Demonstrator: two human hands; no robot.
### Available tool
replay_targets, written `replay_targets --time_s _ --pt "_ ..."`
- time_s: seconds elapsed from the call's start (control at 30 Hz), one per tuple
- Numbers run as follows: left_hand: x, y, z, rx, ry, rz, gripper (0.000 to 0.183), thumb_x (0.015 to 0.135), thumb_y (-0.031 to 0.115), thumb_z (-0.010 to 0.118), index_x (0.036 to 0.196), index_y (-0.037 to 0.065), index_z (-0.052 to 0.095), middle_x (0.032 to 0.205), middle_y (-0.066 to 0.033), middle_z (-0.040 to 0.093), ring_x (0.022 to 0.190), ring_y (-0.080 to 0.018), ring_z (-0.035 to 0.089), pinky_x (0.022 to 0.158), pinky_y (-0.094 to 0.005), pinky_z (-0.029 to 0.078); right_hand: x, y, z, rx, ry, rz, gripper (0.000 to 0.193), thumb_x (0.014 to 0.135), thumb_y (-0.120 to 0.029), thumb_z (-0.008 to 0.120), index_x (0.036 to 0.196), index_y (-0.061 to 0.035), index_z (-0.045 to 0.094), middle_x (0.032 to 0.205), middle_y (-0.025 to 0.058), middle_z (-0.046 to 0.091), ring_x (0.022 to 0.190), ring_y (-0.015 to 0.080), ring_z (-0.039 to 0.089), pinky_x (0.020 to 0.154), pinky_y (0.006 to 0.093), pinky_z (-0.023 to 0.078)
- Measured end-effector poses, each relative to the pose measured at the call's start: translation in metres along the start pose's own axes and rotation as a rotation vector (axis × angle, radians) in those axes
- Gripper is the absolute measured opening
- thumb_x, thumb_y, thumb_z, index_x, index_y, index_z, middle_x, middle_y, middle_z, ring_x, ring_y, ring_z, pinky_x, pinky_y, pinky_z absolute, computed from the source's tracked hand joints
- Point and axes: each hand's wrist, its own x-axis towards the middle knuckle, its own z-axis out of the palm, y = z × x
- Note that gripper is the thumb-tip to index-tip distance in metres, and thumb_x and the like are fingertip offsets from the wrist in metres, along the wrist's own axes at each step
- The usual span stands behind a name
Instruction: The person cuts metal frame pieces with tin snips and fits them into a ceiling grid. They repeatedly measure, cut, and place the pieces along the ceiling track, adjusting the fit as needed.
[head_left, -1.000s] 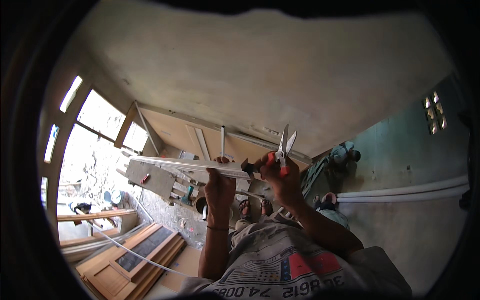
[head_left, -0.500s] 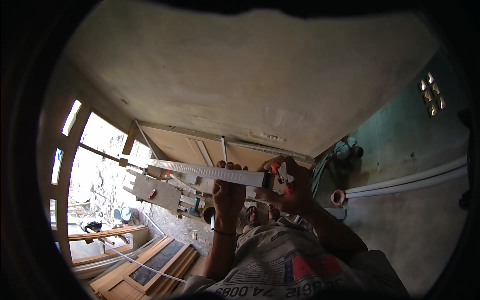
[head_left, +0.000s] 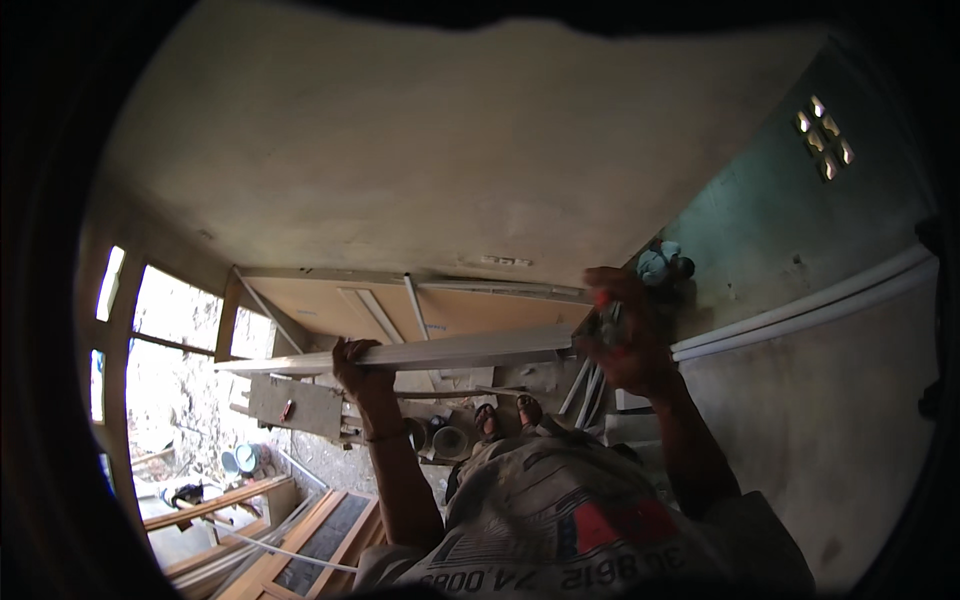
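Observation:
A long, pale metal profile (head_left: 480, 348) runs across in front of me, its far end reaching toward the bright opening on the left. My left hand (head_left: 362, 370) is closed around it toward that end, fingers over the top edge. At the profile's right end is my right hand (head_left: 640, 345), blurred by motion and closed round red-handled snips (head_left: 612, 318). The snips' blades are smeared, and I cannot tell whether they touch the metal.
Below the profile stands a bench with a worn board (head_left: 295, 403); a small red tool (head_left: 288, 409) lies there. Buckets (head_left: 450, 442) stand near my feet. Wooden door panels (head_left: 310, 545) lie at lower left. White pipes (head_left: 810, 305) run along the right wall, near another person (head_left: 662, 265).
My left hand has shifted left along the profile, and my right hand has moved right and up with the snips. The profile has turned, so its ribbed side no longer shows. My view has shifted too.

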Motion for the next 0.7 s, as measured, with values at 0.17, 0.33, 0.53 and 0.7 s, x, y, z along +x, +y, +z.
replay_targets --time_s 0.17,0.33,0.53,0.7 --pt "-0.025 -0.015 0.022 -0.045 -0.099 -0.043 0.037 0.099 0.021 0.063 0.068 0.019 0.045 0.056 0.0088 0.044 0.052 -0.0081 0.05 0.059 -0.0246 0.051 -0.052 -0.003 -0.027 0.253 -0.034 0.573 0.026 0.09 -0.014 0.079 0.107 -0.008 0.061 0.098 0.0021 0.064 0.092 0.0119 0.061 0.082 0.0318 0.05" --pt "-0.022 -0.03 0.022 -0.051 -0.275 -0.042 0.038 0.1 0.025 0.062 0.067 0.018 0.045 0.057 0.0071 0.045 0.053 -0.0089 0.049 0.058 -0.0254 0.049 -0.08 -0.041 -0.028 0.524 -0.325 1.001 0.021 0.102 -0.026 0.07 0.095 -0.0072 0.064 0.075 -0.0015 0.063 0.07 0.0075 0.059 0.065 0.0282 0.048" --pt "-0.016 -0.03 0.023 -0.059 -0.28 0.035 0.034 0.101 0.017 0.063 0.072 0.015 0.044 0.06 0.0048 0.045 0.051 -0.0081 0.042 0.053 -0.0241 0.045 -0.073 -0.052 -0.033 0.444 -0.399 1.122 0.032 0.104 -0.034 0.066 0.093 -0.0033 0.065 0.072 0.0017 0.064 0.065 0.0099 0.062 0.061 0.0289 0.049" --pt "-0.012 -0.022 0.025 -0.121 -0.297 0.058 0.031 0.101 0.014 0.062 0.076 0.014 0.044 0.062 0.004 0.044 0.051 -0.0077 0.041 0.052 -0.0247 0.045 -0.081 -0.045 -0.03 0.428 -0.357 1.125 0.029 0.106 -0.029 0.065 0.09 -0.0047 0.063 0.066 0.0028 0.063 0.05 0.0072 0.053 0.047 0.0272 0.04"
